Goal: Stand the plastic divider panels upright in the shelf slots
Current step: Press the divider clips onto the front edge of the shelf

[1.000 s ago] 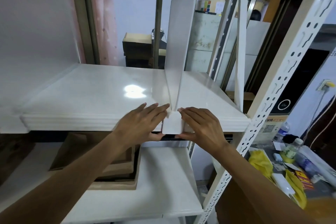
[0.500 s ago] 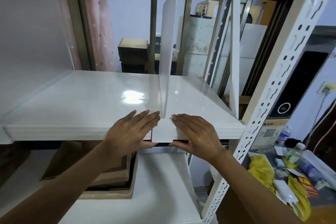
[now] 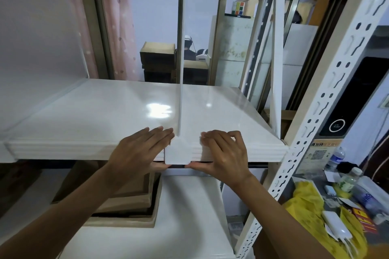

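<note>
A translucent white divider panel (image 3: 182,59) stands upright, edge-on to me, in the middle of the glossy white shelf (image 3: 88,115). Its white foot clip (image 3: 177,153) hangs over the shelf's front edge. My left hand (image 3: 141,149) lies flat on the shelf just left of the clip, thumb under the edge. My right hand (image 3: 223,151) grips the shelf's front edge just right of the clip, fingers curled on top. A second panel (image 3: 276,65) stands upright at the shelf's right end. A third panel (image 3: 37,52) stands at the left.
A perforated white rack post (image 3: 328,99) rises at the right. Below the shelf lies a lower white shelf (image 3: 189,216) with a flat cardboard box (image 3: 126,197). At the far right a cluttered table holds water bottles (image 3: 335,157), a yellow cloth (image 3: 305,202) and a power bank (image 3: 336,227).
The view has shifted so the middle panel now appears edge-on and vertical. My right hand has slid slightly right of the clip and its fingers have curled; the left hand stays put.
</note>
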